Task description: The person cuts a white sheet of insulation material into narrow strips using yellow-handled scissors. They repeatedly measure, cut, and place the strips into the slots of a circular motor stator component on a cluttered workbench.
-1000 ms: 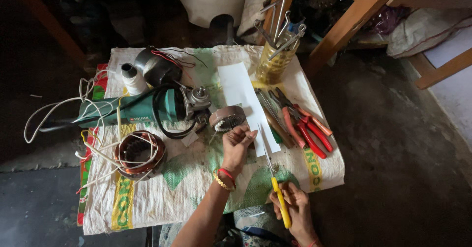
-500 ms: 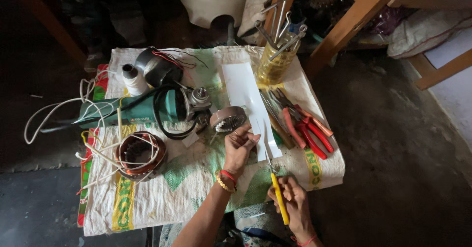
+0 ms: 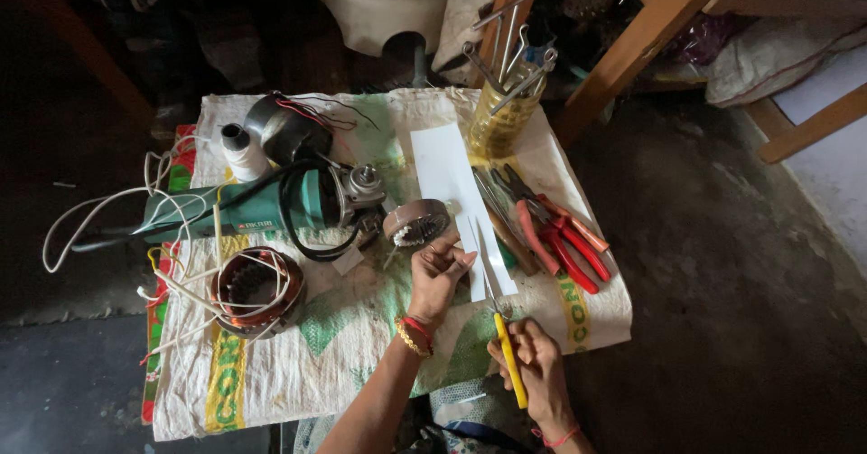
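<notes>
My left hand pinches the near end of a long white paper strip that lies on the woven sack cloth. My right hand grips yellow-handled scissors, blades pointing up along the strip's right edge near my left fingers. A small round motor part lies just above my left hand.
A green angle grinder with a black cable lies at left, a copper-wound stator with white wires below it. Red-handled pliers lie at right. A yellow jar holds several tools. A thread spool and wooden furniture legs stand behind.
My left hand has stayed on the strip's near end while my right hand and the scissors shifted slightly left and up toward the paper. The view has drifted a little.
</notes>
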